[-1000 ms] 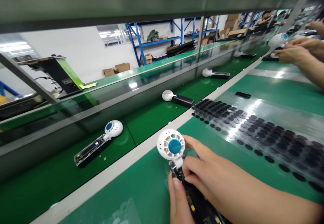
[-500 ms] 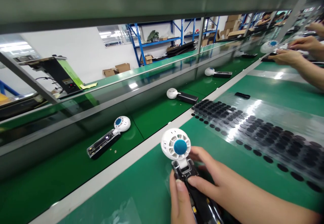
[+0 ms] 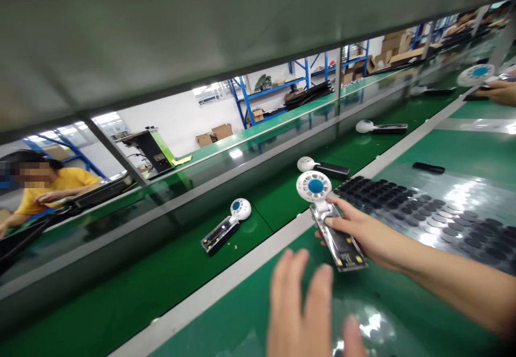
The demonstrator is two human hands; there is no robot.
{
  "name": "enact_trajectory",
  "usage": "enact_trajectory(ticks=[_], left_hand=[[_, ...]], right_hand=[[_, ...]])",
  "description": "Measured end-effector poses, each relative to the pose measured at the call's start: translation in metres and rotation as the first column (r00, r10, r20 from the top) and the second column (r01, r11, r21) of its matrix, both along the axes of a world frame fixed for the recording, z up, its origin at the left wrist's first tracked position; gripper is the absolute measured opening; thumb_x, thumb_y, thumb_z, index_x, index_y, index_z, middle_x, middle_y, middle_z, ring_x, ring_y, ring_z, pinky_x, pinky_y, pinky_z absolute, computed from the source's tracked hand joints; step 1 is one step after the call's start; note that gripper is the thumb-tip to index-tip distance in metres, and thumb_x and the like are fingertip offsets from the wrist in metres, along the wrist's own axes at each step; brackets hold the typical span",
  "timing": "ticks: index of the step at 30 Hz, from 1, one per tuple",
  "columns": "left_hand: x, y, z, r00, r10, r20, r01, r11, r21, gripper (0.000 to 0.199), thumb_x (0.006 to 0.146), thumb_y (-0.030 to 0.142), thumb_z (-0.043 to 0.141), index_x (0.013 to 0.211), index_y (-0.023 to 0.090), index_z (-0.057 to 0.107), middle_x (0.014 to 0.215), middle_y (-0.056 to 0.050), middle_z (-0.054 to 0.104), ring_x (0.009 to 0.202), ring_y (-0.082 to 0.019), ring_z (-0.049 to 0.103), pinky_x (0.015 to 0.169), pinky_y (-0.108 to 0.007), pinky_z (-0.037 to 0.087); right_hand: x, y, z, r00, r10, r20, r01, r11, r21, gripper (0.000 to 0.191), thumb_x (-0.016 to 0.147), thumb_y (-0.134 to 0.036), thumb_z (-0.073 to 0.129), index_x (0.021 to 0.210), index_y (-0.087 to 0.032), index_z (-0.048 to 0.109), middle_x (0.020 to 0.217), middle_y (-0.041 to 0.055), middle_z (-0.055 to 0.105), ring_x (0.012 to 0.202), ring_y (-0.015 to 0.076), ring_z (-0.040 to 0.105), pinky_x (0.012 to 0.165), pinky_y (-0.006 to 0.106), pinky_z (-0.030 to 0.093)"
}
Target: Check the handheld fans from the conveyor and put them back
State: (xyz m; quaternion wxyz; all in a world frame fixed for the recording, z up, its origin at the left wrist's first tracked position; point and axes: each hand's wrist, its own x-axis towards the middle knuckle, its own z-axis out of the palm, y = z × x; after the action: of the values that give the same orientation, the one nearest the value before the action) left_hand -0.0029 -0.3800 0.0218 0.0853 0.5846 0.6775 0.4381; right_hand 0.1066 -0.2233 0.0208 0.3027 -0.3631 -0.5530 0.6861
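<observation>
The right hand (image 3: 363,233) gripped the handheld fan (image 3: 328,222) by its open handle, near the conveyor belt (image 3: 242,238). The left hand (image 3: 302,314) hovered open, holding nothing. A firm, level hold would be best, fingers off the exposed board.

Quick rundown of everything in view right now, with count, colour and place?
held fan unit: one, white head with blue hub, open handle, over the table edge.
fan units on belt: three, white heads, dark handles, along the green conveyor.
round pads: many, black, on clear sheet, right.
small bar: one, black, on table beyond the pads.
co-worker's fan: one, white and blue, far right.
person in yellow: one, far left.
right hand: grips held fan unit.
left hand: open, blurred, bottom centre.
</observation>
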Motion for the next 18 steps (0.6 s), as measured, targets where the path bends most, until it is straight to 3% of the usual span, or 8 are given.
enact_trajectory(ticks=[1, 3, 5, 6, 8, 10, 14, 18], left_hand=[[-0.021, 0.006, 0.012, 0.980, 0.094, -0.178, -0.102, 0.994, -0.034, 0.037, 0.082, 0.034, 0.043, 0.115, 0.027, 0.057, 0.135, -0.004, 0.043, 0.130, -0.027, 0.025, 0.105, -0.046, 0.024], [-0.069, 0.024, 0.030, 0.912, 0.176, -0.371, -0.275, 0.932, -0.235, 0.045, 0.085, 0.037, 0.036, 0.126, 0.021, 0.047, 0.141, -0.007, 0.033, 0.133, -0.026, 0.017, 0.106, -0.044, 0.022], [-0.120, 0.046, 0.036, 0.875, 0.205, -0.439, -0.397, 0.823, -0.406, 0.050, 0.087, 0.031, 0.037, 0.132, 0.009, 0.038, 0.146, -0.015, 0.018, 0.135, -0.029, 0.002, 0.109, -0.045, 0.009], [-0.143, 0.056, 0.035, 0.880, 0.215, -0.424, -0.413, 0.788, -0.457, 0.052, 0.086, 0.028, 0.041, 0.131, 0.004, 0.037, 0.145, -0.020, 0.018, 0.134, -0.034, 0.002, 0.107, -0.049, 0.010], [-0.181, 0.074, 0.028, 0.915, 0.195, -0.354, -0.378, 0.721, -0.580, 0.049, 0.083, 0.027, 0.050, 0.127, 0.007, 0.042, 0.138, -0.021, 0.034, 0.130, -0.033, 0.024, 0.103, -0.051, 0.023], [-0.202, 0.085, 0.019, 0.951, 0.175, -0.256, -0.305, 0.674, -0.673, 0.039, 0.081, 0.030, 0.055, 0.116, 0.013, 0.051, 0.124, -0.013, 0.050, 0.115, -0.027, 0.046, 0.095, -0.049, 0.035], [-0.196, 0.097, 0.007, 0.973, 0.231, -0.003, -0.153, 0.633, -0.759, 0.023, 0.080, 0.031, 0.057, 0.094, 0.013, 0.058, 0.095, -0.005, 0.061, 0.085, -0.018, 0.058, 0.076, -0.039, 0.049], [-0.147, 0.093, 0.001, 0.872, 0.338, 0.355, -0.025, 0.753, -0.657, 0.022, 0.082, 0.027, 0.054, 0.098, 0.013, 0.050, 0.085, -0.003, 0.058, 0.069, -0.012, 0.059, 0.061, -0.029, 0.052]], right_hand=[[-0.009, 0.012, 0.002, 1.000, -0.007, 0.015, 0.006, 1.000, 0.027, 0.049, 0.084, -0.022, 0.045, 0.129, -0.023, 0.026, 0.082, 0.0026, 0.063, 0.077, 0.0188, 0.064, 0.070, 0.033, 0.052], [-0.032, 0.036, 0.003, 0.998, 0.001, 0.055, -0.005, 0.998, 0.070, 0.040, 0.087, -0.021, 0.043, 0.126, -0.021, 0.032, 0.085, 0.0029, 0.061, 0.074, 0.0166, 0.063, 0.067, 0.032, 0.052], [-0.059, 0.059, 0.001, 0.993, 0.007, 0.117, -0.021, 0.993, 0.118, 0.033, 0.090, -0.026, 0.044, 0.122, -0.018, 0.040, 0.092, 0.0039, 0.060, 0.073, 0.0152, 0.062, 0.065, 0.032, 0.052], [-0.072, 0.069, -0.002, 0.988, 0.006, 0.154, -0.029, 0.989, 0.148, 0.032, 0.091, -0.030, 0.046, 0.120, -0.017, 0.043, 0.096, 0.0046, 0.060, 0.075, 0.0151, 0.061, 0.066, 0.033, 0.052], [-0.096, 0.088, -0.009, 0.975, -0.007, 0.224, -0.044, 0.975, 0.220, 0.031, 0.090, -0.033, 0.049, 0.116, -0.016, 0.048, 0.103, 0.0057, 0.058, 0.081, 0.0161, 0.060, 0.070, 0.035, 0.052], [-0.112, 0.103, -0.015, 0.960, -0.034, 0.278, -0.052, 0.953, 0.298, 0.031, 0.088, -0.032, 0.052, 0.115, -0.016, 0.050, 0.109, 0.0063, 0.057, 0.089, 0.0184, 0.058, 0.076, 0.039, 0.050], [-0.120, 0.121, -0.021, 0.938, -0.108, 0.329, -0.037, 0.913, 0.405, 0.032, 0.087, -0.030, 0.053, 0.116, -0.018, 0.050, 0.124, 0.0078, 0.048, 0.108, 0.0241, 0.050, 0.090, 0.048, 0.041], [-0.108, 0.111, -0.009, 0.959, -0.139, 0.248, 0.017, 0.898, 0.439, 0.041, 0.087, -0.030, 0.053, 0.126, -0.022, 0.043, 0.141, 0.0078, 0.029, 0.123, 0.0294, 0.033, 0.100, 0.055, 0.027]])
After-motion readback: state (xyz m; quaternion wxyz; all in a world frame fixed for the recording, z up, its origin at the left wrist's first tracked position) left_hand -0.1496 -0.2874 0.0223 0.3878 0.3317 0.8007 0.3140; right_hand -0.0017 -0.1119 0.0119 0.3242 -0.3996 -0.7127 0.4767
